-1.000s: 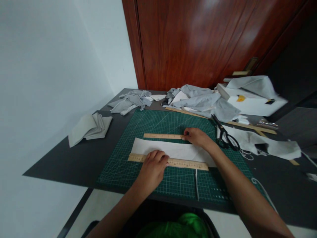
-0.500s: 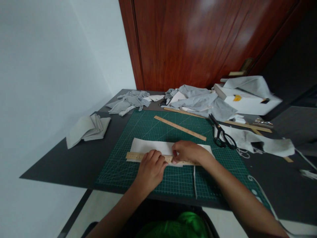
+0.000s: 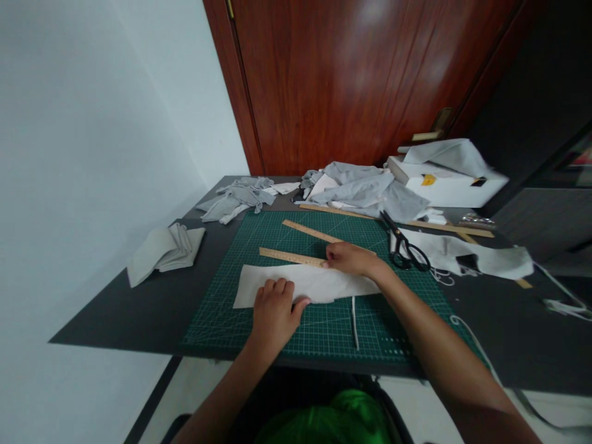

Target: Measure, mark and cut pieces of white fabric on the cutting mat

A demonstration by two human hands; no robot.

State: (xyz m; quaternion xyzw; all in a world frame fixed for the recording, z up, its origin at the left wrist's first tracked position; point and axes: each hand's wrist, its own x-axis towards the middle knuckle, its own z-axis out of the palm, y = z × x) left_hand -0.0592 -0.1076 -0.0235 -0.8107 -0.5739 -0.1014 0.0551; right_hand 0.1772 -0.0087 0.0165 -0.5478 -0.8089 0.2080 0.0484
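Note:
A long strip of white fabric (image 3: 319, 282) lies across the green cutting mat (image 3: 222, 320). My left hand (image 3: 276, 311) rests on the strip's left half, fingers laid on the cloth and thumb apart. Just beyond the strip's far edge, my right hand (image 3: 348, 258) is closed on a wooden ruler (image 3: 289, 256), whose right part is hidden under the hand. A second wooden ruler (image 3: 311, 232) lies slanted behind it. A short white cord (image 3: 354, 324) lies on the mat below the strip.
Black scissors (image 3: 403, 246) lie at the mat's right edge, beside a white fabric piece (image 3: 497, 262). Folded cloth (image 3: 166, 250) sits at left. Grey scraps (image 3: 240, 198), a fabric heap (image 3: 361, 185), a long wooden ruler (image 3: 444, 228) and a white box (image 3: 456, 185) line the back.
My right hand has moved the ruler off the strip to its far side. My left hand has left the ruler and now lies on the fabric. The view has shifted slightly.

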